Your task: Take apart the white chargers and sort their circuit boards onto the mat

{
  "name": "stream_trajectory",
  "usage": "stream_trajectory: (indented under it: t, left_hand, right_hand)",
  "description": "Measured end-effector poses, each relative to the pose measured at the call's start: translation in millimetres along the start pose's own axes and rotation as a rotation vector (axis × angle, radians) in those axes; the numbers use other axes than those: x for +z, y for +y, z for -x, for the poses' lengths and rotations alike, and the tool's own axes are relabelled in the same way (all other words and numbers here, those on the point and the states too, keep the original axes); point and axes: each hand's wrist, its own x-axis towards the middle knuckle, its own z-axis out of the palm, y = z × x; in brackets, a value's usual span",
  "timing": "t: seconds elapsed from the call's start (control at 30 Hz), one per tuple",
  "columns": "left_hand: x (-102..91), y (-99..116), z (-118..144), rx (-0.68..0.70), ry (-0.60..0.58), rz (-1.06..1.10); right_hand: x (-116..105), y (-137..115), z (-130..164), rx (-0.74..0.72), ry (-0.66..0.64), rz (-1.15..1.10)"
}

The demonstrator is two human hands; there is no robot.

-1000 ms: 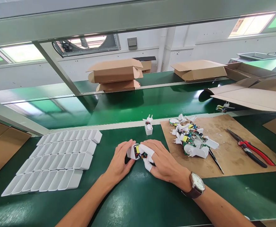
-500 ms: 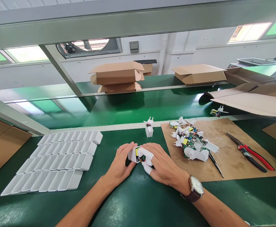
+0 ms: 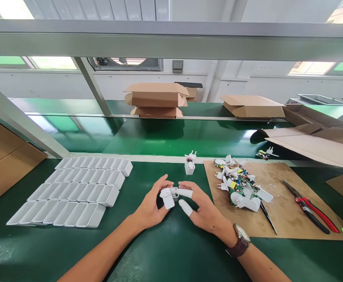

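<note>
Your left hand (image 3: pixel 150 205) and right hand (image 3: pixel 202 209) pinch one white charger shell (image 3: pixel 168 197). Finished unit (image 3: pixel 189 164) at 12 o'clock; board pile (image 3: pixel 238 184) at 2 o'clock, empty shells (image 3: pixel 77 192) at 9 o'clock remain.

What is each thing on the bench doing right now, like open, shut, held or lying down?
White charger shell: held in both hands, above the belt.
Left hand: grip closed on the shell.
Right hand: white finger cots on, touching the shell.
Empty shells: lying in rows.
Charger parts: heaped on the board.
Red pliers: lying down.
Cardboard boxes: flaps open, stacked.
</note>
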Motion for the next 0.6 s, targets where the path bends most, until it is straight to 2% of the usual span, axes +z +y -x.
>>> stream_trajectory:
  t: [0.07,0.13,0.27,0.4,0.53,0.6]
  left_hand:
    - [0.1,0,-2,-0.09,0.063,0.12]
    - [-0.1,3,-3,-0.189,0.079,0.237]
    - [-0.2,14,-2,-0.285,-0.016,0.366]
    - [0.4,16,1,-0.216,-0.059,0.303]
    - [0.8,10,4,-0.095,-0.052,0.137]
    - [1.2,8,6,-0.067,-0.055,0.08]
  right_hand:
    - [6,4,1,-0.024,-0.056,0.041]
    - [12,5,2,-0.045,-0.076,0.07]
    - [22,4,3,-0.069,-0.051,0.155]
    - [25,2,3,-0.117,-0.047,0.225]
    - [21,6,3,-0.141,0.085,0.216]
    - [19,8,3,-0.115,0.092,0.198]
